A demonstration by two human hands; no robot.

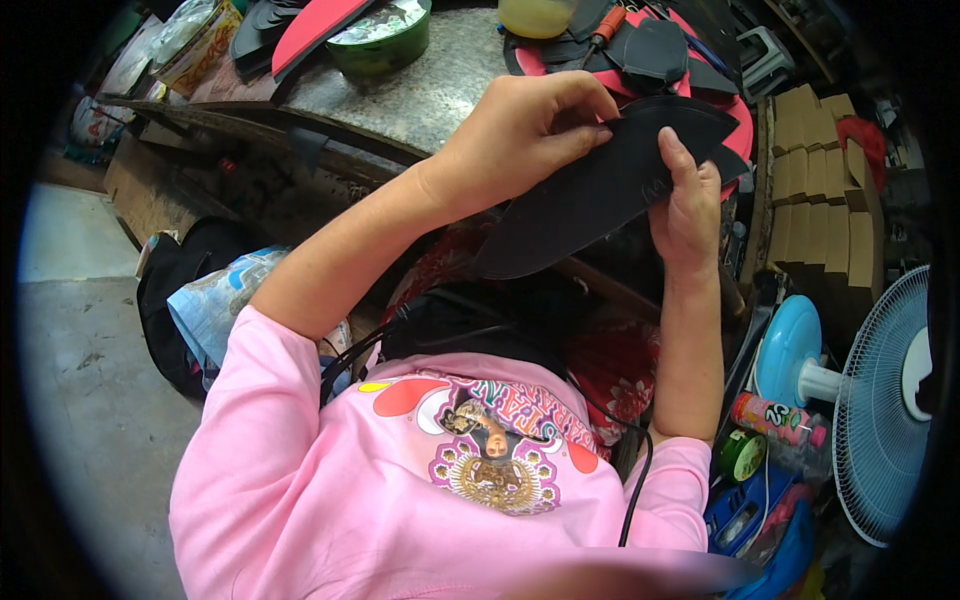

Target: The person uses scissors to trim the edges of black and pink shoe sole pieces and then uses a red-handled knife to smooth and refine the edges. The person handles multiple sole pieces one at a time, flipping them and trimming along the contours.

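A flat black piece of sheet material (570,215), pointed at its ends and curved along its edges, is held up above my lap. Its upper edge is pinched between the thumb and fingers of my left hand (515,135). On the other side my right hand (690,210) grips the same piece, thumb on the face toward me and fingers mostly hidden behind it. Small pale marks show on the black face near my right thumb. Just beyond lies a pile of black and pink-red cut pieces (650,55) on the worktable (440,85).
A green tub (385,45), a container of yellowish stuff (535,15) and a red-handled tool (606,30) are on the table. Cardboard boxes (820,190) stack up at the right. Nearer me stand a fan (885,410) and a bottle (775,415). A dark cable (640,480) hangs by my right arm.
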